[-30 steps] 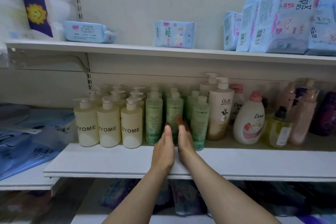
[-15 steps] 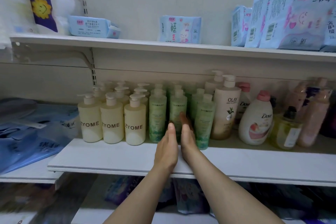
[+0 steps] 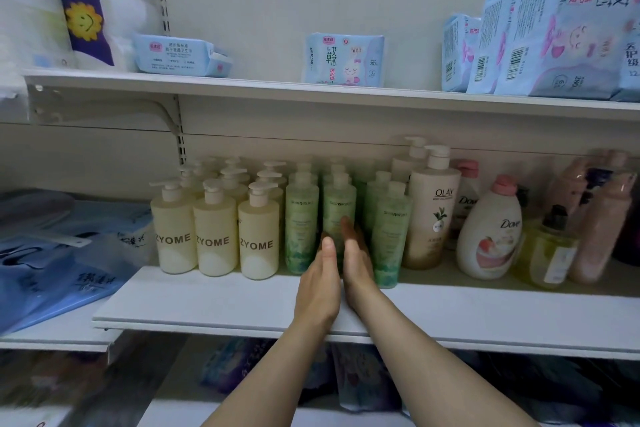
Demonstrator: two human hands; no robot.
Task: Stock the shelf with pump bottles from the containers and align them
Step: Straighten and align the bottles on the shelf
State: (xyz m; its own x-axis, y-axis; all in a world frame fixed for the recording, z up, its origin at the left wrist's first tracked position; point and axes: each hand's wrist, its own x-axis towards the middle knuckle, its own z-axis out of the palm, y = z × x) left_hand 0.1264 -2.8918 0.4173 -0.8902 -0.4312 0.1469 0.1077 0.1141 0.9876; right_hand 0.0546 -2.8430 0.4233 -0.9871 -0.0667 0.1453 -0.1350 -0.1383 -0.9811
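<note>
I'm aligning: flat, unclenched left hand [image 3: 317,282] & right hand [image 3: 356,258] bracket the translucent green plastic pump bottle [image 3: 338,210] w/o gripping; next, nudge it flush w/ neighbours.

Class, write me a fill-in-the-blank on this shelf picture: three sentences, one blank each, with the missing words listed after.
1. The three front cream bottles read ____.
2. Both hands, left hand and right hand, reach toward the ____ bottles.
3. The tall Olay bottle stands directly left of a white bottle labelled ____.

Missing words: ZYOME; green; Dove
</note>
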